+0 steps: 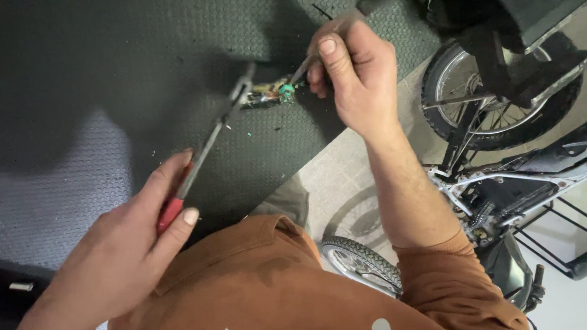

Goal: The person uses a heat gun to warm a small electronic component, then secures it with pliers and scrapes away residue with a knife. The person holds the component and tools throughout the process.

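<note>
1. The left hand is wrapped shut around the red-handled pliers; their nose pinches the small multicoloured wire bundle, which lies on the dark studded rubber mat.
2. The right hand is closed on a thin metal tool, its tip just right of the pliers' bite, touching the bundle's green end.
3. Judgement: keep the pliers steady, and work the tip gently beside the bite.

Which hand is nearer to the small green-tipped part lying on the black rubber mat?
Right. The right hand sits beside the small green-tipped part, poking it with a thin metal tool. The left hand is farther back, reaching it only through red-handled pliers.
</note>
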